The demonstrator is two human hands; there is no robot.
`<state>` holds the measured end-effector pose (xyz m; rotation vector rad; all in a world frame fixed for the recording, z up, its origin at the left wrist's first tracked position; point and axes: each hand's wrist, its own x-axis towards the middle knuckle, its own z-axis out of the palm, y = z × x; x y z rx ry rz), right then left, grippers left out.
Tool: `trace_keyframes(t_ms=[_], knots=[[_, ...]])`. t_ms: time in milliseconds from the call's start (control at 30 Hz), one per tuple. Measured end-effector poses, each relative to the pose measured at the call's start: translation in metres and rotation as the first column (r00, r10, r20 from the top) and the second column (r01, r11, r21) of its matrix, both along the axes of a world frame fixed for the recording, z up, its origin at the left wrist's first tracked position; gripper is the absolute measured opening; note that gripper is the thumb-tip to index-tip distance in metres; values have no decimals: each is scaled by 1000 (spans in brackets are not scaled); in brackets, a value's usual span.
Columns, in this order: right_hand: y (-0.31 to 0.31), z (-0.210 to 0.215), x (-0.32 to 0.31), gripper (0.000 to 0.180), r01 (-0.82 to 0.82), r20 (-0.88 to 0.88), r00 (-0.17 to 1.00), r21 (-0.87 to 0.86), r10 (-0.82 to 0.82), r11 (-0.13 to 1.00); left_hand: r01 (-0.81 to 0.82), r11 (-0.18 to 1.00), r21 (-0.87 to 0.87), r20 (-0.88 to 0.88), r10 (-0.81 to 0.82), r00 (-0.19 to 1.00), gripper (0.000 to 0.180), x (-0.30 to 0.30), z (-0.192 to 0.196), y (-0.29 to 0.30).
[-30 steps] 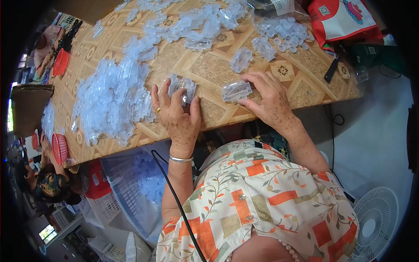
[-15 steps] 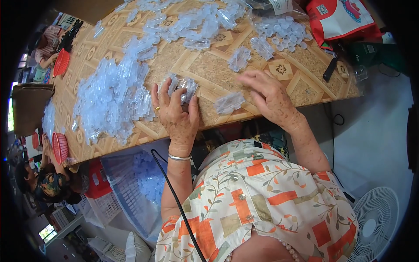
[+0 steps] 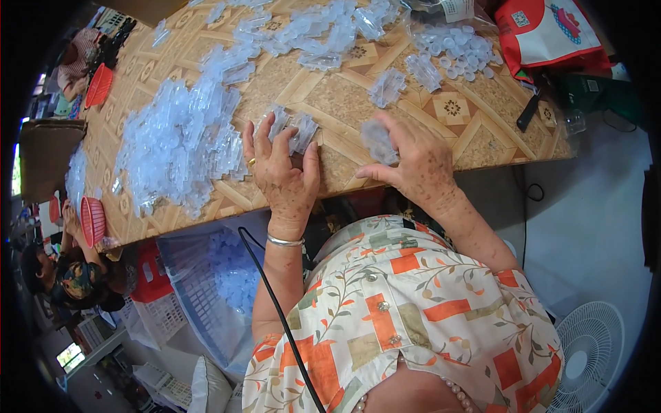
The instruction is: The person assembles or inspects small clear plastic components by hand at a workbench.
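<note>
Clear plastic pieces [image 3: 289, 131] lie mid-frame under the left hand [image 3: 282, 172], fingers spread flat on them. Right hand [image 3: 413, 165] pinches another clear piece [image 3: 379, 141]. Nudged pieces could slide off the table [image 3: 482, 148] edge nearby.

Hands: two, left hand [image 3: 281, 171] and right hand [image 3: 413, 160], both at the near edge of the surface [image 3: 475, 141].
Clear plastic pieces: too many to count; one large heap [image 3: 180, 141] at left, one band of pieces [image 3: 310, 31] across the far side, four small separate clusters near the hands.
Clear bag of round caps [image 3: 460, 47]: one.
Red baskets: two, one far left [image 3: 98, 85], one at the near-left corner [image 3: 92, 220].
Blue crate [image 3: 206, 292]: one.
White fan [image 3: 597, 347]: one.
Silver bangle [image 3: 285, 241]: one.
</note>
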<state>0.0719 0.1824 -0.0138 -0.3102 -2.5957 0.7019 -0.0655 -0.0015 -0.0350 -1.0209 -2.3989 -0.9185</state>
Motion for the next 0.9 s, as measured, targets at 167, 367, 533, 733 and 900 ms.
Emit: trace_keyframes(t_ms=[167, 367, 533, 733, 900], knots=[[6, 22, 6, 87, -3, 154, 988, -40, 10, 999, -27, 1000, 4, 2, 27, 1000, 38, 0, -1, -4], [21, 16, 3, 77, -81, 123, 989, 3, 80, 997, -30, 993, 114, 9, 29, 1000, 39, -3, -4, -4], [4, 8, -13, 66, -134, 57, 990, 17, 133, 991, -78, 932, 353, 144, 29, 989, 41, 1, -10, -10], [-22, 10, -39, 66, -152, -41, 988, -68, 149, 986, -60, 890, 451, 154, -12, 988, 60, 1, -10, -12], [-40, 14, -71, 67, -192, -96, 977, -13, 190, 981, -74, 885, 461, 164, -3, 986, 74, 3, -9, -12]])
